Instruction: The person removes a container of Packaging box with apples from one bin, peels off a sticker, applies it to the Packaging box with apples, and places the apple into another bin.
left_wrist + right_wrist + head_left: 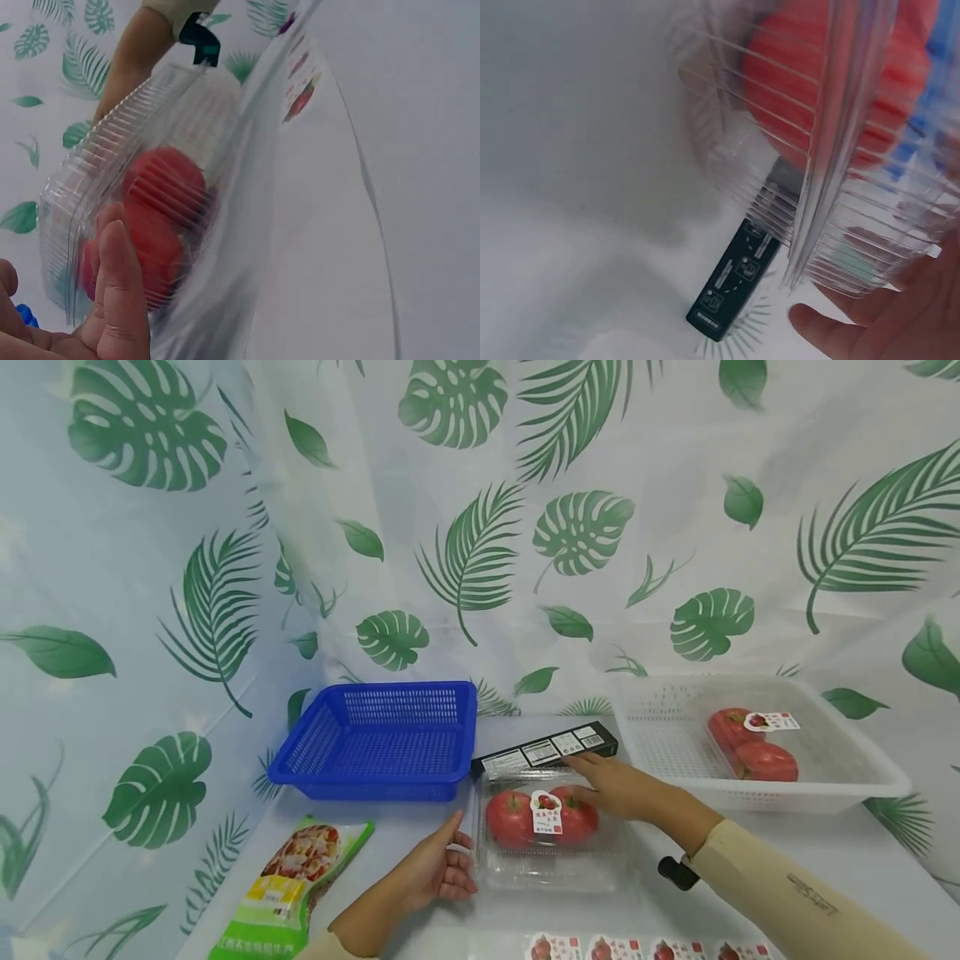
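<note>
A clear plastic clamshell (pixel 557 862) with two red tomatoes (pixel 510 819) and a small label lies on the white table in front of me. My left hand (pixel 442 864) holds its left edge, the thumb (pixel 116 296) lying against the ribbed plastic (pixel 142 150) and the fingers curled at the front corner. The right hand (pixel 611 785) rests flat on the lid's far right part with its fingers straight. In the right wrist view the palm (pixel 889 322) is beside the clamshell (pixel 855 225). A long black box (pixel 543 749) lies just behind the clamshell and also shows in the right wrist view (pixel 731 289).
A blue basket (pixel 382 739) stands at the back left. At the back right, a white basket (pixel 847 768) contains another tomato pack (pixel 753 747). A green snack bag (pixel 288 889) lies at the front left. Several tomato stickers (pixel 637 947) line the front edge.
</note>
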Tool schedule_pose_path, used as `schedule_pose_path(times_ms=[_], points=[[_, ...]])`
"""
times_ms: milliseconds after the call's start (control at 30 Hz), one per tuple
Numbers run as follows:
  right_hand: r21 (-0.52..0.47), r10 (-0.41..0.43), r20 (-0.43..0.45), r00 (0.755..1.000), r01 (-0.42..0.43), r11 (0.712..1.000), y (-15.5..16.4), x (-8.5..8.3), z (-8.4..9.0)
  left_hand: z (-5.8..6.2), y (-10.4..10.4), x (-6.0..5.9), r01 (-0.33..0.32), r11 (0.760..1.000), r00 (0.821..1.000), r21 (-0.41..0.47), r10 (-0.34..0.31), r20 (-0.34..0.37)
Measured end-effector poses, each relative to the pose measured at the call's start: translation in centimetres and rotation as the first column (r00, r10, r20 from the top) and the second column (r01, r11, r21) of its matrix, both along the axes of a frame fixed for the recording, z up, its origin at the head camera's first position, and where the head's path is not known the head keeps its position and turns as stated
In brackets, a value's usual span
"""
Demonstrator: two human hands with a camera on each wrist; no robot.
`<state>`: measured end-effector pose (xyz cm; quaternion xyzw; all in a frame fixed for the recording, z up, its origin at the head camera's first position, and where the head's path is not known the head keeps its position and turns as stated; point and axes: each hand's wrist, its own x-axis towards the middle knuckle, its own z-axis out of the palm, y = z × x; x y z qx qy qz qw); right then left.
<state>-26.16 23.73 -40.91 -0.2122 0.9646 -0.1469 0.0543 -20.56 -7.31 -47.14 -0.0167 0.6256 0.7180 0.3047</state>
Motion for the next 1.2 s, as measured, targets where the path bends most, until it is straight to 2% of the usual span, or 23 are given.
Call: schedule_pose_path(times_ms=[133, 333, 433, 700, 967, 1200], points=[[-0.005, -0.029, 0.075, 0.997, 0.029, 1.0, -0.3, -0.7, -0.1, -0.1, -0.1, 0.7, 0.053, 0.999, 0.999, 0.007, -0.053, 0.003], [0.005, -0.043, 0.114, 0.993, 0.042, 0.999, -0.4, -1.7, -0.3, 0.1, 0.1, 1.1, 0.081, 0.996, 0.997, 0.025, -0.08, -0.011], [0.015, -0.042, 0.128, 0.991, 0.041, 0.999, -0.4, -1.8, -0.1, 0.1, 0.1, 1.2, 0.061, 0.997, 0.998, 0.039, -0.06, -0.02], [0.068, -0.047, 0.151, 0.987, 0.037, 0.997, -0.5, -1.7, 0.7, 0.2, 0.0, 1.1, -0.051, 0.997, 0.994, 0.055, 0.056, -0.09], [0.138, -0.071, 0.191, 0.979, 0.045, 0.989, -0.2, -0.6, 1.3, 0.6, -0.1, 0.5, -0.074, 0.996, 0.988, 0.046, 0.079, -0.134], [0.1, -0.129, 0.277, 0.952, 0.105, 0.989, 0.7, 1.3, 2.2, 1.5, 0.1, -0.2, -0.049, 0.999, 0.985, -0.005, 0.048, -0.164]])
